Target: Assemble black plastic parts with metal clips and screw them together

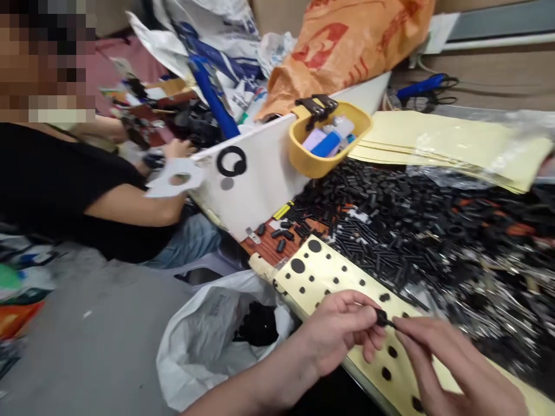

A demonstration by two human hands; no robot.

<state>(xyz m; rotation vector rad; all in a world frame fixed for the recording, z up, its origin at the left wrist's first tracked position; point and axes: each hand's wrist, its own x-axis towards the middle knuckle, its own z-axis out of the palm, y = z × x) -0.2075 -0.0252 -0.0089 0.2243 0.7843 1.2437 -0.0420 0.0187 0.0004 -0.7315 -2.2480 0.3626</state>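
Note:
Between the thumb and fingers of my left hand [347,326] is a small black cylindrical part [381,317]. My right hand [451,355] comes from the other side, its thumb and fingertips closed on a thin dark piece [391,325] that meets the black part. Whether the two pieces are joined, I cannot tell. Below both hands lies a pale yellow sheet [318,280] carrying black round spots, two of them larger near its far end. Beyond it spreads a heap of small black parts [390,202], with thin shiny pieces at the right.
A white bag [191,341] with black pieces inside stands open left of the table. A white divider board [264,173] carries a yellow basket [299,159]. Yellow sheets [399,136] lie at the back right. Behind the divider sits another person [87,190].

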